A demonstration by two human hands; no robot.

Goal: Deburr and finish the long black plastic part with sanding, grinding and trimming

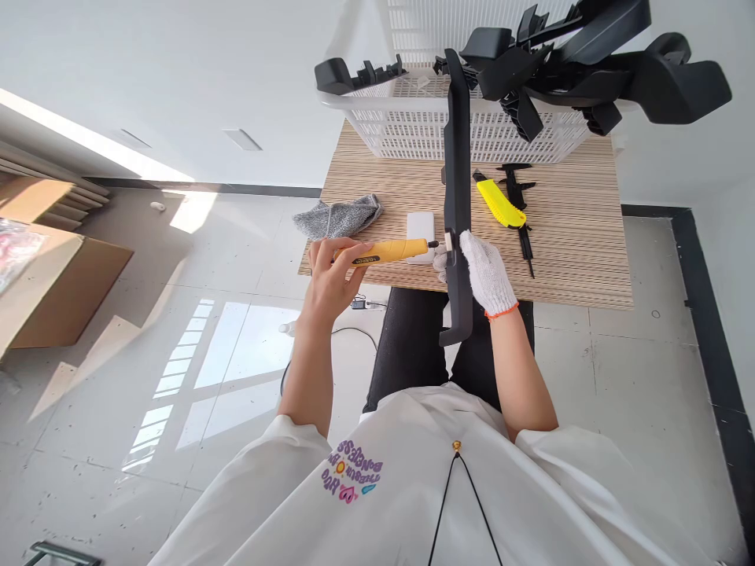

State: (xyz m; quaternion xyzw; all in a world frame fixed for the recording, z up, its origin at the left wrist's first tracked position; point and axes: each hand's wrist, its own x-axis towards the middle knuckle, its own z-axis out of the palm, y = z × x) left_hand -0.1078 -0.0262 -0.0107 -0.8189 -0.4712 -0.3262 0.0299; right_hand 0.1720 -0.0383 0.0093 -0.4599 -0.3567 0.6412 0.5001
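Observation:
My bare left hand (pixel 331 271) is closed around a yellow pen-shaped rotary tool (pixel 389 251), whose dark tip points right and is at or very near the long black plastic trim piece (pixel 457 173). My right hand (pixel 487 275), in a white knit glove with an orange cuff, grips that trim piece near its lower half. Some gloved fingers show on its left side. The piece stands lengthwise before me, its lower end hooked. A small pale patch shows on it by the tool tip. Whether the tip touches is hard to tell.
A white plastic basket (pixel 406 130) at the table's back holds several black plastic parts (pixel 566 79), some overhanging right. On the wooden table (pixel 566 267) lie a yellow utility knife (pixel 500 203), black calipers (pixel 519 192), a grey cloth (pixel 339 216) and a white block (pixel 420 224). A cardboard box (pixel 53 283) stands left.

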